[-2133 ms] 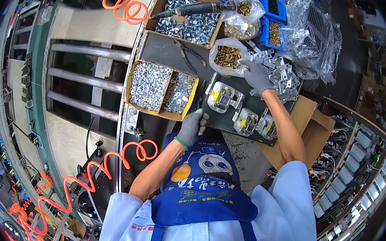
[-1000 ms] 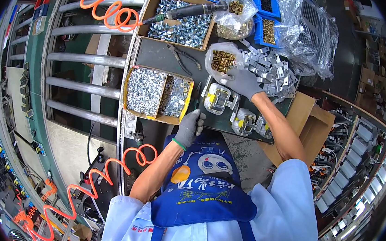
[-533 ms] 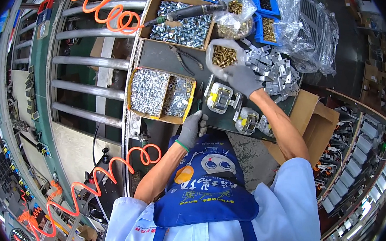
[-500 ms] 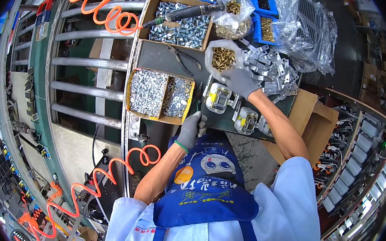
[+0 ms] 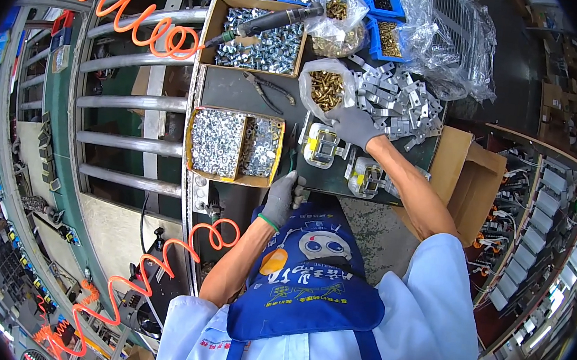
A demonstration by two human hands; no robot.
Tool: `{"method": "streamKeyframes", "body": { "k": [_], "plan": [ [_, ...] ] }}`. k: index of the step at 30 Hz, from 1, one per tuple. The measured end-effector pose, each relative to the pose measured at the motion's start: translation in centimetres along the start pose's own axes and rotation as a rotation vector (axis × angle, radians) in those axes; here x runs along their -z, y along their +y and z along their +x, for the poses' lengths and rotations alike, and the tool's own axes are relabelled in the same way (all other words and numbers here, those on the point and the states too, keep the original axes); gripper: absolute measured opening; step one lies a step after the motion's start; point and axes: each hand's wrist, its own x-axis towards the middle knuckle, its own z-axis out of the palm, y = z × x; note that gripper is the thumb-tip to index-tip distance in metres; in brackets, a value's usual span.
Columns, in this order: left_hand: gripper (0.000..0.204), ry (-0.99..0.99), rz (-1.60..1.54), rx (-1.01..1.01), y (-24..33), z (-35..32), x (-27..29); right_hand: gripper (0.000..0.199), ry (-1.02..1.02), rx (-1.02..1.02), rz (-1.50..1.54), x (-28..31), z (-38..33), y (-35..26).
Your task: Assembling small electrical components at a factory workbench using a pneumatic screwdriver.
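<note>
My right hand (image 5: 353, 126), in a grey glove, reaches to the near edge of a clear plastic bag (image 5: 305, 86) of brass screws (image 5: 326, 90). Its fingers are drawn together at the bag's rim; whatever they pinch is too small to make out. My left hand (image 5: 282, 199), also gloved, is curled closed at the bench's near edge, beside a divided carton (image 5: 190, 144) of small metal hardware. A slim dark piece shows by its fingertips, its kind unclear. Between my hands lie two clear-and-yellow plastic housings, one upper left (image 5: 321, 146) and one lower right (image 5: 365, 177).
Loose metal brackets (image 5: 396, 104) are heaped right of the bag. Pliers (image 5: 268, 92) lie left of it. A power screwdriver (image 5: 276, 22) rests across a carton of bolts (image 5: 259, 51). Blue bins (image 5: 387, 39) and wrapped racks (image 5: 448, 39) stand behind. Coiled orange hoses (image 5: 147, 281) hang at left.
The view has shifted slightly, so the bench appears farther left. My right hand has drawn back a little toward the bag's edge. My left hand stays closed in about the same place.
</note>
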Motion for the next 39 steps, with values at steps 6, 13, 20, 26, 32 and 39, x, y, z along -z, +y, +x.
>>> {"method": "streamKeyframes", "body": {
  "k": [6,13,20,26,32,39],
  "plan": [
    [0.029,0.002,0.021,-0.009,0.0,-0.4,0.2,0.034,0.011,-0.053,0.032,-0.7,0.3,-0.2],
    [0.029,0.023,0.054,-0.034,-0.1,-1.8,0.8,0.033,0.251,-0.152,0.036,-0.4,0.0,0.0],
    [0.029,0.098,-0.032,-0.118,-1.5,-3.7,2.1,0.031,0.631,-0.100,0.119,4.7,4.0,1.8],
    [0.030,0.132,-0.132,-0.129,-4.6,-4.7,0.6,0.018,0.646,0.214,-0.214,5.1,7.0,0.5],
    [0.030,0.094,-0.205,-0.145,-7.0,-5.1,-1.5,0.018,0.486,0.396,-0.183,5.0,5.7,0.0],
    [0.027,0.145,-0.184,-0.157,-8.4,-5.4,-2.6,0.024,0.313,0.171,-0.007,7.3,6.2,1.2]
  ]
}}
